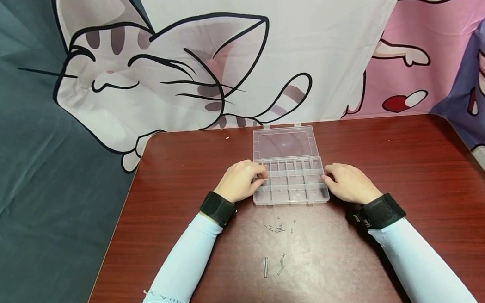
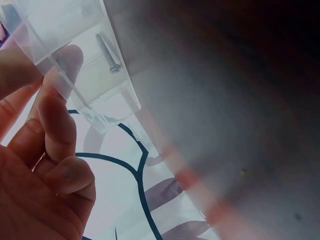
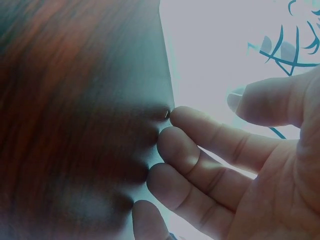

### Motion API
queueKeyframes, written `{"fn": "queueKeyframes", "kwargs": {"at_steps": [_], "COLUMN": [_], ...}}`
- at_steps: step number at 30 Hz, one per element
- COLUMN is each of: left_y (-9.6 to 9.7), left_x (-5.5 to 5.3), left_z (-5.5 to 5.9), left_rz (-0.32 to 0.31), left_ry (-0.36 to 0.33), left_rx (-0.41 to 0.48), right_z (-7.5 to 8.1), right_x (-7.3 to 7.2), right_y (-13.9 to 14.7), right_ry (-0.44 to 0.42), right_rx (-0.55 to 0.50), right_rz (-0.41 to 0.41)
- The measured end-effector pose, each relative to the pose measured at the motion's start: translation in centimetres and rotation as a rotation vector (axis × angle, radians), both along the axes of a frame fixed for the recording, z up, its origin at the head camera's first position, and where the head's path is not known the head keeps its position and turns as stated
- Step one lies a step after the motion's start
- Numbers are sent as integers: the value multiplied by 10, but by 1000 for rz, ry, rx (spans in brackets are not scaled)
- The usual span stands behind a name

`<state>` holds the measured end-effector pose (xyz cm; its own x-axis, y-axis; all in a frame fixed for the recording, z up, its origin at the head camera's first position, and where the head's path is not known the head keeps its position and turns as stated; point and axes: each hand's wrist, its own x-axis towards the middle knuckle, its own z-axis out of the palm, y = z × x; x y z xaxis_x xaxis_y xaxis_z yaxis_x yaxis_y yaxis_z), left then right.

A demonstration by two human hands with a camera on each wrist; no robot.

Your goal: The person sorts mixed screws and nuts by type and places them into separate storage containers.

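A clear plastic compartment box lies on the table with its lid folded back. My left hand is at the box's left side, its thumb and finger pinching the side wall; a fingertip shows through the clear plastic in the left wrist view. A screw appears in a compartment there. Beside the box's right edge is my right hand. In the right wrist view its fingertips rest on the tabletop and the thumb stands apart, nothing between them.
Nearer the front, several small screws lie in a loose group on the table. Closer still lie a longer screw or pair and some thinner ones. A cat-print curtain hangs behind the table's far edge.
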<state>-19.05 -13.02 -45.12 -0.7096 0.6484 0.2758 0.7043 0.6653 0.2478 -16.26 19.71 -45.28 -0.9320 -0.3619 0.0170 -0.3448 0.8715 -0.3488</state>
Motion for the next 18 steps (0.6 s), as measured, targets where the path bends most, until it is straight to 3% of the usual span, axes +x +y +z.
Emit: {"fn": "queueKeyframes", "kwargs": {"at_steps": [18], "left_y": [2], "left_x": [0], "left_z": [1], "left_rz": [24], "left_ry": [-49], "left_rx": [-22], "right_z": [-2], "right_x": [-1], "right_y": [1], "right_ry": [14], "right_rx": [5], "right_rz": [10]}}
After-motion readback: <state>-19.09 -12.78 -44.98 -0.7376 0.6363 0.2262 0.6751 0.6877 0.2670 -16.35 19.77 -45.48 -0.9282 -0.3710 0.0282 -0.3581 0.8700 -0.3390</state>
